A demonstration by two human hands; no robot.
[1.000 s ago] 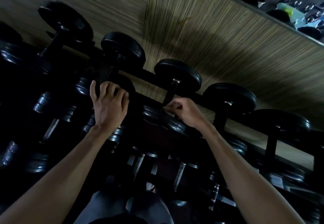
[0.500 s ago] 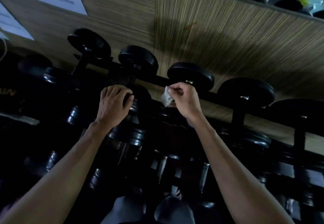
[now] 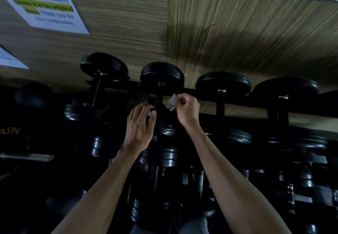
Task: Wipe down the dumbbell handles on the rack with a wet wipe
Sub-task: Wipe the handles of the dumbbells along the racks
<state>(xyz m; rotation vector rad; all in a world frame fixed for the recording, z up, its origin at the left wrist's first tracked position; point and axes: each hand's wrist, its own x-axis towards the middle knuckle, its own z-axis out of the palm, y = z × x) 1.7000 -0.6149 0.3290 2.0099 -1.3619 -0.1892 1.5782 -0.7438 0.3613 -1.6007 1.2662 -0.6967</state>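
A black dumbbell rack (image 3: 237, 100) holds rows of black dumbbells against a wood-grain wall. My right hand (image 3: 188, 109) pinches a crumpled wet wipe (image 3: 172, 102) just right of the dark handle (image 3: 159, 96) of the second top-row dumbbell (image 3: 162, 74). My left hand (image 3: 140, 125) rests on the near end of that same dumbbell, fingers curled by the handle's lower part. The handle's lower half is hidden in shadow behind my left fingers.
More top-row dumbbells stand left (image 3: 104, 67) and right (image 3: 223, 82), (image 3: 285, 87). Lower tiers hold several smaller dumbbells (image 3: 164, 156). A printed notice (image 3: 43, 5) hangs on the wall at upper left. A shelf with dark items runs along the top right.
My right hand with the wipe has moved left from the third dumbbell toward the second dumbbell's handle. My left hand has stayed on the second dumbbell's near end. The view has tilted up.
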